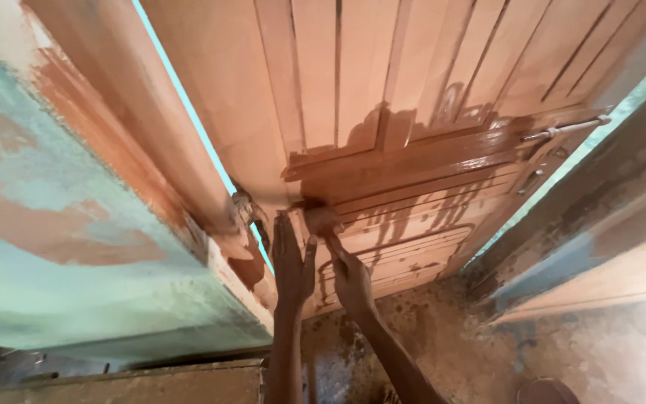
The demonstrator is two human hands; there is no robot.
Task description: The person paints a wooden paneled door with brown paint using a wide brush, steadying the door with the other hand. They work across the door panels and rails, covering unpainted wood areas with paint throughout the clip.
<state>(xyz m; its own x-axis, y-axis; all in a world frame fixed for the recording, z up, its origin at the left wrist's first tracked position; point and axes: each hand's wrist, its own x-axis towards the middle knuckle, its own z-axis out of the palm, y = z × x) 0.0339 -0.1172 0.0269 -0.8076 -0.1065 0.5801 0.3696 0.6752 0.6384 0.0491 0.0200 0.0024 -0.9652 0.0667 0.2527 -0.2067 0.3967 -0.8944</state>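
Currently: R hand grips brush on door; L hand flat, open. Risk: drips from overloaded wet stain.

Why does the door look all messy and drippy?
The wooden door is only partly coated: a dark glossy patch with runs streaking below it. Brown smears also stain the green wall.

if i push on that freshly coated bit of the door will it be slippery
Probably slick and tacky: the wet band shines glossy, with drips running below. The door itself looks like stiff, heavy panelled wood. The left hand rests flat near its edge; the right hand works a brush.
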